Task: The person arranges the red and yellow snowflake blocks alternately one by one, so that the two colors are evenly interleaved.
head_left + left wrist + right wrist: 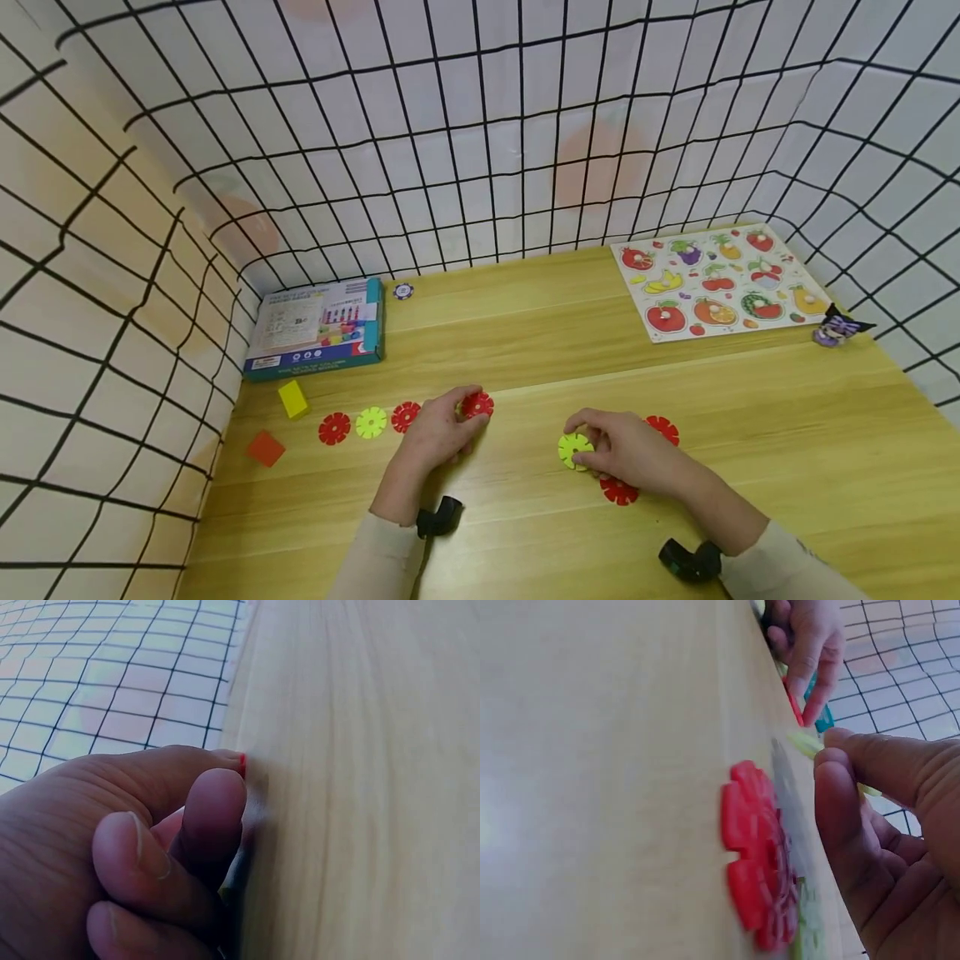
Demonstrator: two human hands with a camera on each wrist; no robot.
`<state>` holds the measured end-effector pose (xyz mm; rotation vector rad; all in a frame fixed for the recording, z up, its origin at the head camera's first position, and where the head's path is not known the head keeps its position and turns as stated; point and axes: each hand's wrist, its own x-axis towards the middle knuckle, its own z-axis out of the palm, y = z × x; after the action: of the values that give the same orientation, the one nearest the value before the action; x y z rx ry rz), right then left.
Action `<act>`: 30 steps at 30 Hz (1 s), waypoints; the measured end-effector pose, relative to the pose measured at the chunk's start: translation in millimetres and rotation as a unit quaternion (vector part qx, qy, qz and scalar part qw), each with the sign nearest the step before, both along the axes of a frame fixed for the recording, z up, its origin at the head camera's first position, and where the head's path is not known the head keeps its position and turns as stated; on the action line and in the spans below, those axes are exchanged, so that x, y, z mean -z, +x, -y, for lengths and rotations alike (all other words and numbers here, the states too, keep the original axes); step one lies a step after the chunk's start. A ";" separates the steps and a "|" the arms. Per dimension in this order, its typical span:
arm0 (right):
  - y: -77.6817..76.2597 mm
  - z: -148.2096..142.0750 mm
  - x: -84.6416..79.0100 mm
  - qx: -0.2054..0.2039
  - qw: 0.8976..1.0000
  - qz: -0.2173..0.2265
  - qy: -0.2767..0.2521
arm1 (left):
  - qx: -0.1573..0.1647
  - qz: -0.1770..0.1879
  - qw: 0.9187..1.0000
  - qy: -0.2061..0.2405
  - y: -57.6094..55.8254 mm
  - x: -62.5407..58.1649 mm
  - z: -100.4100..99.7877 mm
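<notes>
Pinching a notched yellow disc [572,451] in the right hand [633,450], narrow grip, thumb against fingertips, holding it just above the wooden table [525,533]. Meanwhile, over to the left, gripping a red disc [480,405] by its edges between thumb and forefinger of the left hand [435,429], right at the inner end of a line of discs on the tabletop. Showing in the left wrist view as a mere red sliver at the thumb tip, with the rest hidden. Running along that line from the outer end: first a flat red wheel [333,428], then a yellow wheel [371,422], then a second red wheel [406,417], then a sliver of yellow mostly hidden by the left hand. Back to the right side: tucked partly behind the right hand, a far red piece [663,430], and poking out on the near side of it, a near red piece [619,492]. Lying out past the line, a yellow block [293,399] and an orange-red square [266,448], with a flat boxed set [311,329] beyond and a round chip [403,291] just beside that. Sitting at the far right, a fruit picture board [722,287], close to a small dark figurine [834,329], well apart from both hands
</notes>
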<state>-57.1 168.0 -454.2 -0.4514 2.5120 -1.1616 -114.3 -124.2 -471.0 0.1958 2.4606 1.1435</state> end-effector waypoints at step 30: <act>-83.5 70.7 2.3 -0.020 0.988 -0.075 0.131 | 0.001 0.004 1.000 0.003 -0.8 -0.3 -0.3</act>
<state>-140.7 97.3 -456.5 -0.5331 2.7203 -0.7920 -115.1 -123.9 -470.7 0.1968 2.4498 1.1491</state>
